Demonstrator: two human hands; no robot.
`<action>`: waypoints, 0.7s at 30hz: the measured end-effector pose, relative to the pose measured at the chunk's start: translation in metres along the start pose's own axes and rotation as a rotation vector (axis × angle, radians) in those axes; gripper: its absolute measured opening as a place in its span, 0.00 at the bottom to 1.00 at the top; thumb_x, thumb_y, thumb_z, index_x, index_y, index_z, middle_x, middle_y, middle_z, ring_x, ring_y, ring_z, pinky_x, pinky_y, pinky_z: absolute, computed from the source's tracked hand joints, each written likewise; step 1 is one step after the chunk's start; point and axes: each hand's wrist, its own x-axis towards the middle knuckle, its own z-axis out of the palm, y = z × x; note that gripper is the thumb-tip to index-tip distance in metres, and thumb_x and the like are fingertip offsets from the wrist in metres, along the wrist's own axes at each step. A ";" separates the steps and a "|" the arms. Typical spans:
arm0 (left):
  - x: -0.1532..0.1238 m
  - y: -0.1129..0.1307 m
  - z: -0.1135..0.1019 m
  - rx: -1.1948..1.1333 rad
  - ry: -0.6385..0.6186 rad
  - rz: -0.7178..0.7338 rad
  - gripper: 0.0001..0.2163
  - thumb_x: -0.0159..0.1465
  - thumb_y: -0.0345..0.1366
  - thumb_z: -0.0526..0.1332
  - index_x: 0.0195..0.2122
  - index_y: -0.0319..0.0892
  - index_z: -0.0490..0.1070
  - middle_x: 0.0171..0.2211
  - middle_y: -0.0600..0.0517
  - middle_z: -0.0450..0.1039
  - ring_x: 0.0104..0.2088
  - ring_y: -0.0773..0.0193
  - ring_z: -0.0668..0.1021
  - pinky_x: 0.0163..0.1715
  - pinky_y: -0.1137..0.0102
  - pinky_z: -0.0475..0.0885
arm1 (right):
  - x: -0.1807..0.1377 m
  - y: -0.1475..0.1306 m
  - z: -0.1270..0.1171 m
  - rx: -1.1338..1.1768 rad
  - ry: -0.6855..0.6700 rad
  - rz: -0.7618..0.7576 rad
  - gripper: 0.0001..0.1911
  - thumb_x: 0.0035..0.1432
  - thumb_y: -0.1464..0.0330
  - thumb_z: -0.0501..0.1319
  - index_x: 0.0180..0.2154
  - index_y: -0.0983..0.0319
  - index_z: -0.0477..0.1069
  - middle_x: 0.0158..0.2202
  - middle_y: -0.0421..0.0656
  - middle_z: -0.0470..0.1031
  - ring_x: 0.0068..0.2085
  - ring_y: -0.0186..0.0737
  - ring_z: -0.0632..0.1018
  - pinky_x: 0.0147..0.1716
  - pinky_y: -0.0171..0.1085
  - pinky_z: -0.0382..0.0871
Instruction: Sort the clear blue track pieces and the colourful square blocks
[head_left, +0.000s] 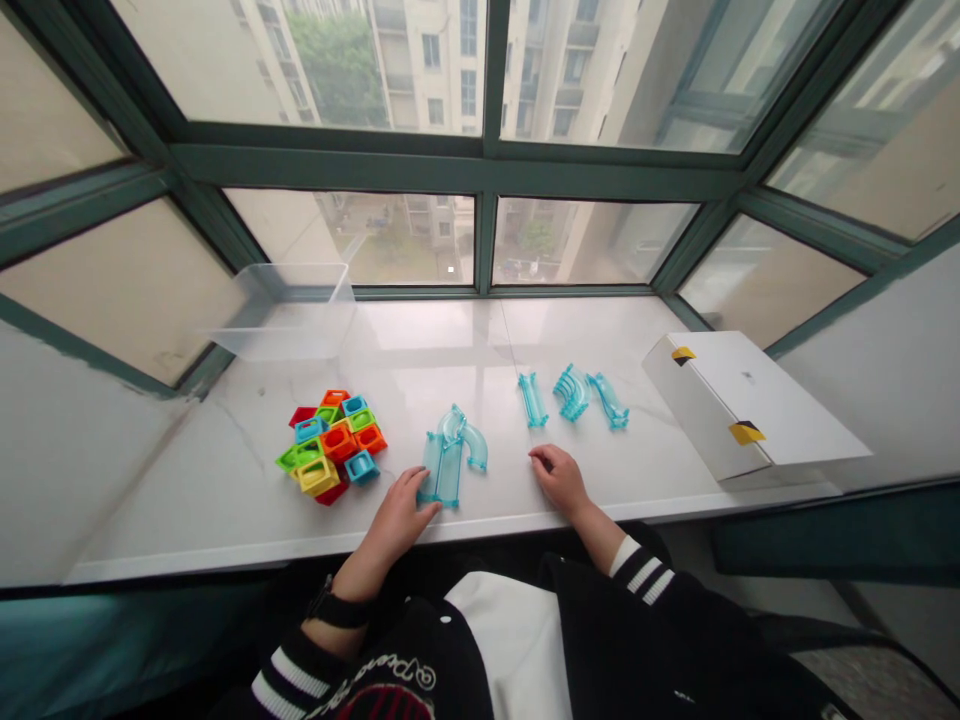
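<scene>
My left hand (403,512) is at the near left corner of a group of clear blue toy track pieces (448,470). Its fingers lie along the left side of a straight track piece, and the thumb touches the near end. A curved piece (475,446) joins the group at its far right. My right hand (559,482) rests on the sill with its fingers curled in, and nothing shows in them. Beyond it lie a straight track piece (533,401), a ribbed curved piece (572,392) and another track piece (609,402), apart from one another.
Colourful hollow blocks (339,441) are heaped to the left of my left hand. Behind them stands a clear plastic bin (300,330). A white box (750,400) with yellow-and-black tape is at the right. The white sill (225,520) ends near my body; windows close off the back.
</scene>
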 end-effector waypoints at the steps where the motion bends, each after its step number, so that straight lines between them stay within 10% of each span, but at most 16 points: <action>1: -0.001 0.000 -0.001 0.006 0.004 0.003 0.24 0.60 0.40 0.66 0.58 0.43 0.73 0.64 0.40 0.71 0.66 0.45 0.73 0.69 0.50 0.64 | 0.000 0.000 0.000 0.000 0.000 0.001 0.09 0.65 0.68 0.58 0.39 0.57 0.77 0.37 0.44 0.82 0.38 0.47 0.81 0.44 0.45 0.74; 21: -0.005 -0.008 -0.003 -0.001 0.172 0.062 0.22 0.58 0.38 0.70 0.54 0.45 0.70 0.58 0.43 0.72 0.61 0.47 0.76 0.63 0.52 0.72 | 0.000 0.001 0.000 -0.014 -0.017 0.002 0.09 0.66 0.68 0.58 0.40 0.58 0.78 0.38 0.45 0.82 0.40 0.46 0.81 0.46 0.44 0.73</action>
